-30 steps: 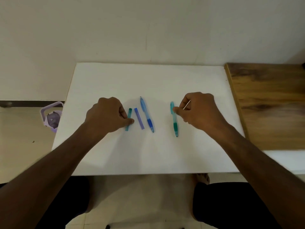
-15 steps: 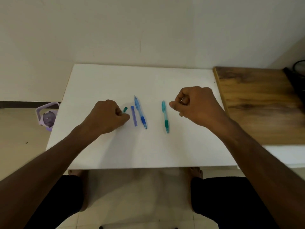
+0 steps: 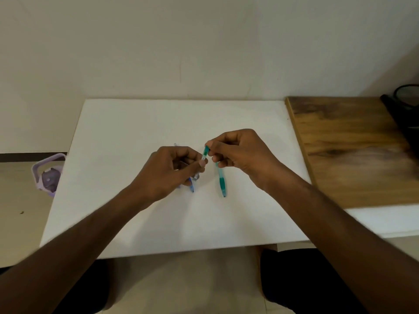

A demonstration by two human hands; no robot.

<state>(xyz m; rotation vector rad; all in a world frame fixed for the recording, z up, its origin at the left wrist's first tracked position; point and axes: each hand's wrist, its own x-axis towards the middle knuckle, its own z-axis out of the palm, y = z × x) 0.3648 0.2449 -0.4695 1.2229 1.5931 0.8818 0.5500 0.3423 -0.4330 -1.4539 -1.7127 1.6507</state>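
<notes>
Where the two hands meet: a short teal pen part (image 3: 205,152) is held between them, over the middle of the desk (image 3: 127,137).
Teal pen part, attitude: tilted, with the teal upper end toward the right hand and the paler, clear lower end toward the left hand.
Left hand (image 3: 172,175): fingers curled; thumb and forefinger pinch the lower end of the teal pen part. The back of the hand faces the camera.
Right hand (image 3: 242,152): fingers curled; thumb and forefinger pinch the upper end of the teal pen part. Whether anything else lies inside this hand cannot be told.
Teal pen (image 3: 221,181): flat on the desk, just below the right hand's fingers, running roughly away from the person, darker grip section at the near end. Its far end is hidden behind the fingers.
Blue pen (image 3: 192,188): flat on the desk beneath the left hand; only the near tip and a small piece of the far end show.
Spacing: the teal pen and blue pen lie near each other and do not touch.
Desk: white rectangular top, far edge against a plain wall.
Wooden board (image 3: 353,155): adjoins the right edge of the desk.
Dark object (image 3: 405,114): at the far right corner of the wooden board, cut off by the frame; type not identifiable.
Purple container (image 3: 46,175): on the floor, beside the left edge of the desk.
</notes>
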